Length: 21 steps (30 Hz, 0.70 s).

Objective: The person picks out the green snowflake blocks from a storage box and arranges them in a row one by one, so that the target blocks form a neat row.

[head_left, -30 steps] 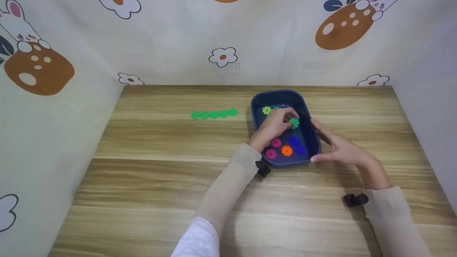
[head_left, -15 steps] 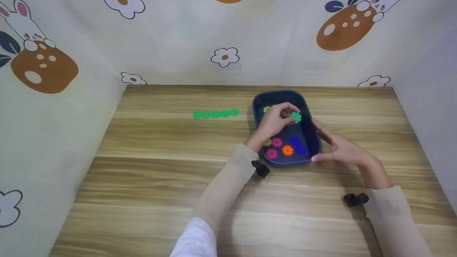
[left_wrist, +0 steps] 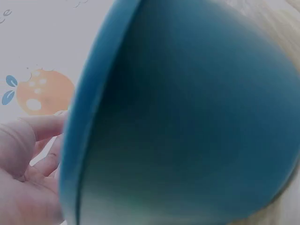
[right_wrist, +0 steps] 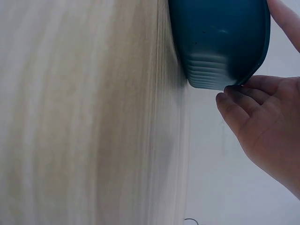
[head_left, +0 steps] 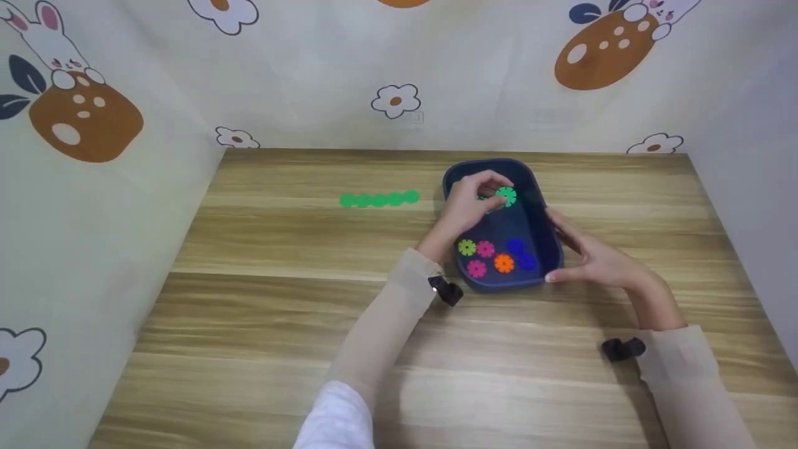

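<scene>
left hand (head_left: 467, 202) pinching green disc (head_left: 507, 196), shifted leftward, right hand (head_left: 596, 259) spread against tray (head_left: 502, 288), lime disc (head_left: 467, 247) fully uncovered

The left hand (head_left: 466, 202) blocks part of the tray (head_left: 508, 229) and the near edge of the green disc (head_left: 508, 196) in its pinch. In the left-wrist view, the tray's blurred wall masks the fingertips. The right-wrist view crops the tray at top and the right hand (head_left: 592, 262) at right. Joins in the row of green discs (head_left: 379, 200) are too small to make out.
</scene>
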Motion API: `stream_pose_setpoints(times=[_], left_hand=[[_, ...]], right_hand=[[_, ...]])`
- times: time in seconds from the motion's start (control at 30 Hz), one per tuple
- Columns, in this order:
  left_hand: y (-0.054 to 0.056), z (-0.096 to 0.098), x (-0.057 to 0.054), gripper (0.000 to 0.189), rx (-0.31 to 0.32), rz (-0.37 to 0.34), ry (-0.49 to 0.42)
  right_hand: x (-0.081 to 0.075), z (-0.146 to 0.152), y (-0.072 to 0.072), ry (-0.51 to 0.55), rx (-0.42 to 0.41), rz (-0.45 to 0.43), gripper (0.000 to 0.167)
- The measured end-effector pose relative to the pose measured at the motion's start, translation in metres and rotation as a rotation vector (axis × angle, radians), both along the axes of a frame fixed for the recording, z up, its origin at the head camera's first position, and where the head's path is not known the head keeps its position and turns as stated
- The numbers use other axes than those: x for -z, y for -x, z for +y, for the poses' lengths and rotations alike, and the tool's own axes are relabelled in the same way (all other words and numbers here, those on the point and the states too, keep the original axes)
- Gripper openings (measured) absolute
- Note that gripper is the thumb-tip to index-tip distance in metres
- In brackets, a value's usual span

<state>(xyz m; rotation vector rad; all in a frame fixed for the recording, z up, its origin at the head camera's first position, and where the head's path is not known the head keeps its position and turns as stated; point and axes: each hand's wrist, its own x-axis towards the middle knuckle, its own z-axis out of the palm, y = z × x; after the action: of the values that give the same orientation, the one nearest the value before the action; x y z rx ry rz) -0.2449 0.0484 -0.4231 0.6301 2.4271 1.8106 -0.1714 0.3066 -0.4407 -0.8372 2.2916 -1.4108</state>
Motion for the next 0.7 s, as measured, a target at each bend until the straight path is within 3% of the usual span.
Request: stream_pose_setpoints(times=[0.2, 0.7], left_hand=[[0.002, -0.008, -0.001, 0.018, -0.025, 0.024, 0.02], [0.005, -0.03, -0.011, 0.019, -0.071, -0.054, -0.044]], right_hand=[[0.002, 0.001, 0.0, 0.007, -0.005, 0.021, 0.105], [0.001, 0.001, -0.001, -0.002, -0.011, 0.03, 0.106]])
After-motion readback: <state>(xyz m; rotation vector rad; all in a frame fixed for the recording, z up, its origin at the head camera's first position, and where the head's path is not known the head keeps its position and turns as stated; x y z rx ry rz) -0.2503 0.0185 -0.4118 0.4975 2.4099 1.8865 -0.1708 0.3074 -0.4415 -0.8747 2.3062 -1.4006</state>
